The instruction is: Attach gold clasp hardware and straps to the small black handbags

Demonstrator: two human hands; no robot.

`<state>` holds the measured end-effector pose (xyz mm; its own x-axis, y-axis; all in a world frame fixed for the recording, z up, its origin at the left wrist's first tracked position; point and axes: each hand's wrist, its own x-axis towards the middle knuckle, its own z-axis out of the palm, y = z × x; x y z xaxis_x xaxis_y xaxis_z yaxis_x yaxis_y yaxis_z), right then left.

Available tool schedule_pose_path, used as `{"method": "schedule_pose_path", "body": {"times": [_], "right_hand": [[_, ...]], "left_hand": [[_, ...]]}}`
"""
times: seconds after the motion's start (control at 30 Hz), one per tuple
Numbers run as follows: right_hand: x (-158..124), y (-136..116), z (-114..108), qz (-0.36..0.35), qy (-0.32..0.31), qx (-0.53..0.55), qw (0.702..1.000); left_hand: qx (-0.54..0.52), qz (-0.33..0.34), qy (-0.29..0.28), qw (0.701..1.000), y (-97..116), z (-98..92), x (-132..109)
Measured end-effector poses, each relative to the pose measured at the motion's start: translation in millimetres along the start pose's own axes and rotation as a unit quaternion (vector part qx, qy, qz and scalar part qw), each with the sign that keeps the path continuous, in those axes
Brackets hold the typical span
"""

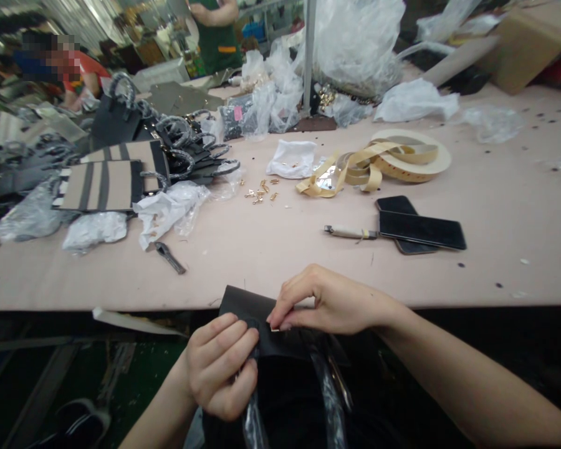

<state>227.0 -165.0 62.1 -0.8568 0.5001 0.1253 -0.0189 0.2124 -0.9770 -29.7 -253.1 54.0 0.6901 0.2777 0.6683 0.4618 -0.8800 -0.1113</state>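
A black handbag [285, 386] with plastic-wrapped handles rests in my lap against the table's front edge. My left hand [222, 368] is closed around one wrapped handle and the bag's top edge. My right hand [318, 302] pinches the black flap [243, 302] of the bag, fingertips pressed on a small pale piece at its edge. What that small piece is I cannot make out.
On the pink table [495, 199] lie two phones [418, 229], a small knife-like tool [350, 233], a tape roll [402, 159], gold fittings [259, 192], a dark tool [171, 257] and plastic wrappings. Striped bags [107, 181] pile at the left. Other people work at the far side.
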Motion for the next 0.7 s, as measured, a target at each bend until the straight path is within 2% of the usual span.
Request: {"method": "schedule_pose_path", "body": {"times": [0.13, 0.23, 0.4, 0.53, 0.7], "right_hand": [[0.2, 9.9, 10.2, 0.006, 0.061, 0.054, 0.997], [-1.7, 12.2, 14.9, -0.003, 0.115, 0.055, 0.992], [-2.0, 4.5, 24.2, 0.062, 0.156, 0.074, 0.983], [-1.3, 1.6, 34.9, 0.085, 0.202, 0.095, 0.971], [-7.7, 7.7, 39.2, 0.121, 0.207, 0.184, 0.953]], "left_hand": [[0.016, -0.006, 0.011, 1.0, 1.1, 1.1, 2.5], [0.005, -0.02, 0.022, 1.0, -1.7, 2.9, 1.1], [-0.026, -0.043, 0.048, 0.998, -4.3, 6.9, -11.7], [-0.05, -0.072, 0.063, 0.994, -2.9, 8.9, -23.0], [-0.038, -0.082, 0.077, 0.993, 2.9, 10.1, -26.0]]}}
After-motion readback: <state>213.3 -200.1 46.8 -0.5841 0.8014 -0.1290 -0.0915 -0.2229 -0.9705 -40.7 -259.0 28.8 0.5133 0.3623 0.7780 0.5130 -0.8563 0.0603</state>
